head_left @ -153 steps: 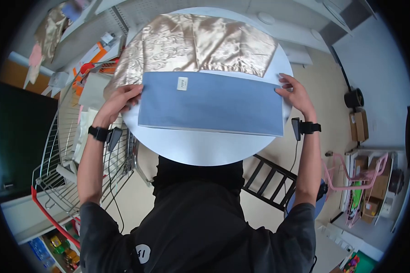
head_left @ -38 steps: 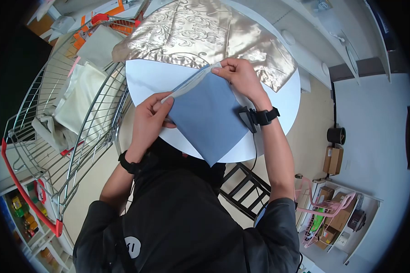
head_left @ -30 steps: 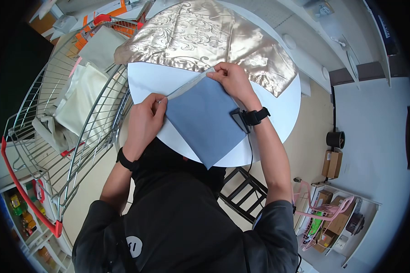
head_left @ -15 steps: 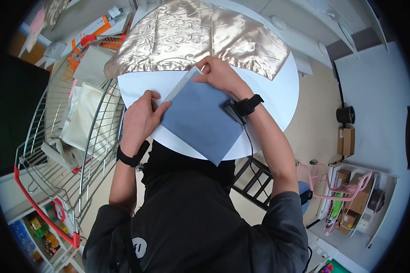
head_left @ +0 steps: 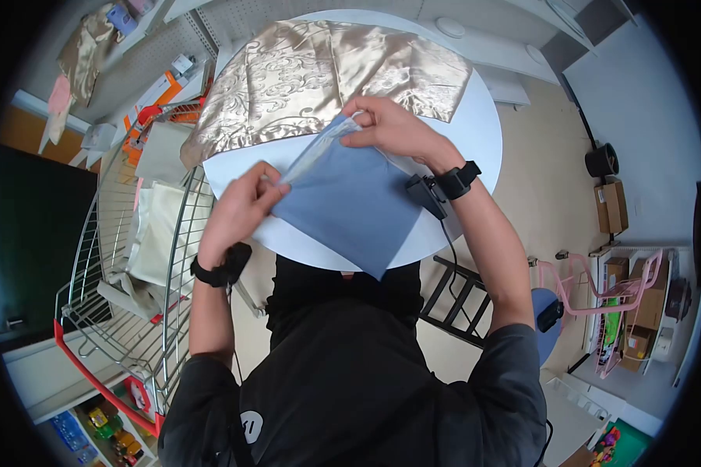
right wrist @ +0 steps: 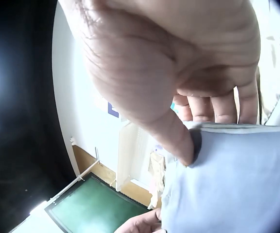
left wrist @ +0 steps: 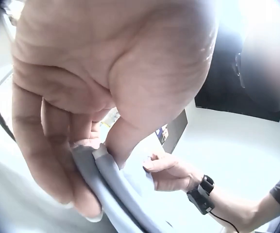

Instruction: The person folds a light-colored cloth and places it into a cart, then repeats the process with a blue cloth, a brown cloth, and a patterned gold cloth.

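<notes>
A blue cloth (head_left: 354, 202) with a pale inner side is folded into a rough square, one corner pointing toward the person over the round white table (head_left: 444, 218). My left hand (head_left: 245, 198) pinches the left end of its upper edge; in the left wrist view, layers of the cloth (left wrist: 113, 187) run between thumb and fingers. At the other end of that edge my right hand (head_left: 393, 128) grips the cloth, thumb on the near face and fingers behind, as the right wrist view shows. The pale strip of lining lies between the two hands.
A shiny champagne satin cloth (head_left: 304, 86) with embossed scrolls covers the table's far side. To the left stands a wire shopping cart (head_left: 175, 257) with pale fabrics inside. A black ladder-like frame (head_left: 456, 303) and a pink frame (head_left: 592, 292) are at the right.
The blue cloth was stretched out long with its label showing, one hand at each end; it is now folded smaller. Since half a second ago, my left fingers have closed on its edge.
</notes>
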The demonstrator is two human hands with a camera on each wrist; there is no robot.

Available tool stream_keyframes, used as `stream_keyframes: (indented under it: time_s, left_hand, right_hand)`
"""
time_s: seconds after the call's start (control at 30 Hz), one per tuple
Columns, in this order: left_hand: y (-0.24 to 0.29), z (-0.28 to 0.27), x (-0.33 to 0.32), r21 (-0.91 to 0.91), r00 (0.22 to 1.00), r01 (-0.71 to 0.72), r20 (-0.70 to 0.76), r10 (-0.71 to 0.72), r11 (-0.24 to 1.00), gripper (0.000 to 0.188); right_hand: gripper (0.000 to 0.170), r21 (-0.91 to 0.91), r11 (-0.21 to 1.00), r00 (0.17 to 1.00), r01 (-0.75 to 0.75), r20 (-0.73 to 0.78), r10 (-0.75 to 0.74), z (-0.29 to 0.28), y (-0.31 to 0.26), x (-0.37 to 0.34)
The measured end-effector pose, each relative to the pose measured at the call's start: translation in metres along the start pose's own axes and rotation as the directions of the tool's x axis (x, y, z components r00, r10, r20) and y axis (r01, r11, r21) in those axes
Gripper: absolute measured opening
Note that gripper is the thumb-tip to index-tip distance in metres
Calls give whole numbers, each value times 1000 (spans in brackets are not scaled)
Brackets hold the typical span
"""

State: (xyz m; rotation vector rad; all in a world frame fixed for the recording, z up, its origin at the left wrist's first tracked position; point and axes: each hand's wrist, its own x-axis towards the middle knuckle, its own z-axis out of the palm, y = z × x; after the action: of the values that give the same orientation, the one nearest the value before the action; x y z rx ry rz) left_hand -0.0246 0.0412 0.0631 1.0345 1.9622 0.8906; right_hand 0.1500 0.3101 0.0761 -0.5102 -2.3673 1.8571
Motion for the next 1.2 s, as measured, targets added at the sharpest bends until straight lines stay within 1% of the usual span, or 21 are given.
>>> stream_keyframes:
  time_s: [0.03,0.07,0.13,0.2,0.3,0.33,0.43,0.47,0.57,0.67,0.7,0.77,0.8,0.87,0.9,0.93,0.97,1.03,1.07,1.17,1.2]
  left_hand:
    - [4,-7,5,27,997,-66,-27,66,997,21]
    - [7,-15,13,54,990,-131,-53,133,990,24]
    - [30,-31,23,191,965,-222,-95,243,956,28]
    - [65,-44,28,313,892,-370,-141,429,874,25]
    - [126,-57,20,446,757,-547,-97,646,708,22]
    - [146,-61,15,481,705,-597,-67,706,642,21]
    - [188,-71,8,464,566,-753,98,819,465,17]
    - [198,-72,6,412,522,-802,132,843,432,15]
    - [221,-82,-8,255,553,-829,250,795,497,15]
    - [232,-87,-9,154,461,-886,393,796,438,17]
    - [233,-88,-7,112,425,-900,444,788,422,18]
    - [232,-82,-6,64,406,-899,490,771,432,15]
    - [232,-80,-4,46,390,-901,524,757,432,14]
    - [230,-75,-1,-19,363,-889,580,729,458,13]
    - [228,-73,0,-51,339,-889,592,731,454,13]
    - [225,-71,1,-83,315,-889,602,733,451,14]
    - [224,-70,1,-114,293,-886,612,735,449,14]
    - [222,-71,-2,-77,327,-882,612,720,466,14]
    - [221,-72,-3,-58,344,-878,612,712,475,14]
    - [215,-79,-3,88,430,-883,546,719,462,14]
    - [213,-81,-2,135,445,-887,509,737,442,15]
  right_hand:
    - [19,10,1000,1000,18,-11,-18,-3,-4,-5]
    - [28,98,994,999,43,-38,-39,-4,-9,-8]
    - [34,-61,996,993,70,-86,-75,-16,-19,-12]
    - [40,-231,972,988,41,-135,-74,-30,-44,-24]
    - [43,-217,959,947,180,-227,-229,-42,-65,-41]
    - [46,-280,931,927,235,-225,-301,-48,-68,-45]
    - [47,-422,849,875,317,-215,-434,-56,-88,-67]
    - [55,-531,793,859,298,-213,-465,-56,-94,-77]
    - [67,-704,562,678,435,-154,-718,-46,-106,-93]
    - [80,-684,471,625,557,-28,-780,-36,-119,-104]
    - [83,-656,467,646,593,41,-762,-34,-122,-107]
    - [90,-586,465,669,664,187,-719,-28,-127,-111]
    - [92,-577,500,729,646,270,-629,-25,-128,-113]
    - [89,-391,757,843,523,368,-393,-14,-129,-112]
    - [88,-301,857,861,417,433,-267,-8,-130,-111]
    - [84,-287,850,841,441,462,-281,-2,-122,-107]
    - [84,-286,882,850,375,486,-204,2,-124,-106]
    - [84,-288,927,843,239,535,-52,10,-127,-104]
    - [68,-267,933,867,240,491,-83,11,-126,-105]
    - [48,-380,885,926,268,355,-128,8,-126,-103]
    - [44,-406,862,938,303,288,-194,6,-124,-103]
